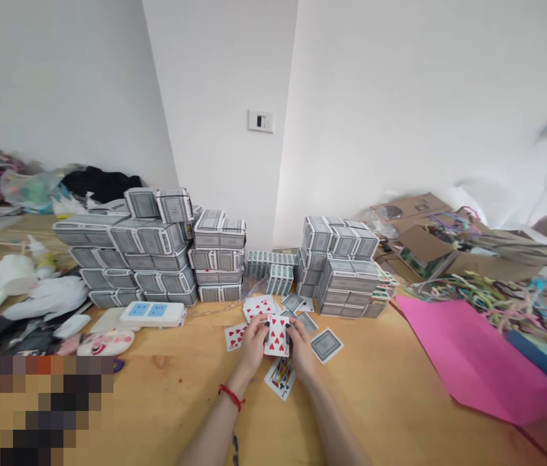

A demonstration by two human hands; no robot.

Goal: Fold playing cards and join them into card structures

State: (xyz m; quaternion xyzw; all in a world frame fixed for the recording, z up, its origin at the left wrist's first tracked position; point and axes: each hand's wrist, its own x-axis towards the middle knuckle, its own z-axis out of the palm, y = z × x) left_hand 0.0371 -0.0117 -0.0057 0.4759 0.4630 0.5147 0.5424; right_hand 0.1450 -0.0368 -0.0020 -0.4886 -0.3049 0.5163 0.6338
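Between both hands are playing cards (278,338), with a seven of hearts facing up. My left hand (254,340) grips their left edge, a red string bracelet at its wrist. The right edge is pinched by my right hand (302,346). Beneath them on the table lies a jack of clubs (280,380), partly covered. A red-suited card (235,338) lies left of my left hand, and more hearts cards (258,307) lie just beyond. To the right rests a face-down card (326,345) with a grey-green back.
Blocks made of folded cards form a tall stack (151,246) at left, a middle stack (219,259) and a right stack (348,278). Small card boxes (280,278) stand between. A white power strip (156,314), pink paper (472,356) and tangled cords (491,298) flank the wooden table (156,414).
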